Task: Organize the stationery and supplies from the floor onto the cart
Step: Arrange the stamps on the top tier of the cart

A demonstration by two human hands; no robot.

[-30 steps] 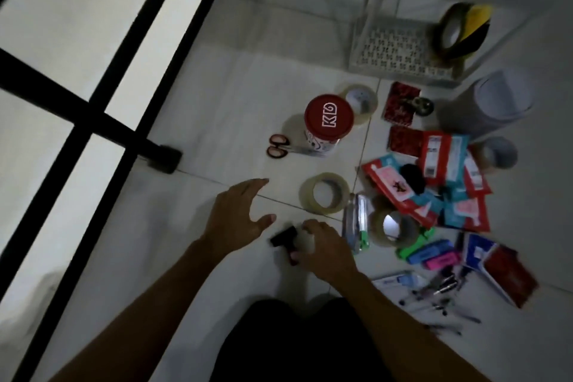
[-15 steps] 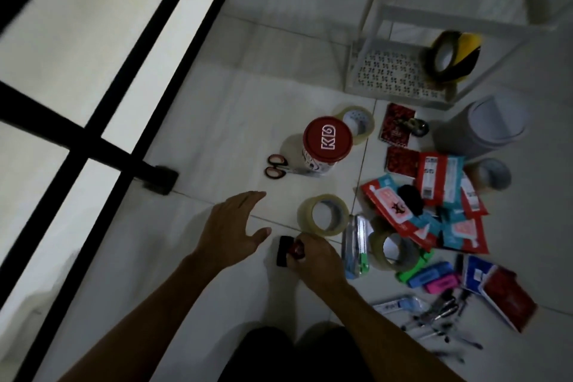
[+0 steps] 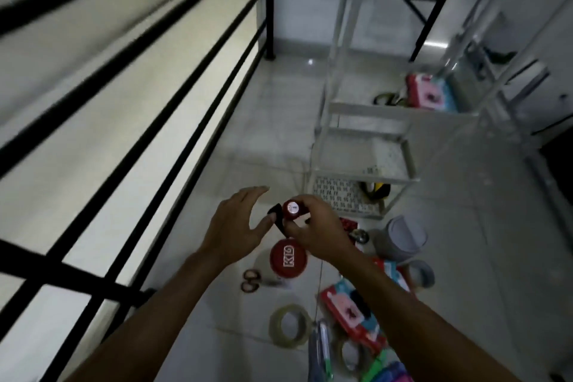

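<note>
White cart (image 3: 366, 108) holding pink packet (image 3: 425, 95), right hand (image 3: 316, 229) fingers clamped on red-black dispenser (image 3: 290, 211), left hand (image 3: 235, 223) fingers apart

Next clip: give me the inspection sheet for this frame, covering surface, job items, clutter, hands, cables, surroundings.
Surface: pale tiled floor, dim light, view motion-blurred.
Job's things: small red-and-black item held above the floor; red-lidded tub, scissors, clear tape roll and packets on the floor; white cart holds a black-yellow tape roll on its bottom shelf and a pink pack higher up.
Clutter: grey cylindrical container beside the cart.
Hands: right hand grips the red-and-black item; left hand open beside it.
Cables: nothing seen.
Surroundings: black metal railing on the left.
</note>
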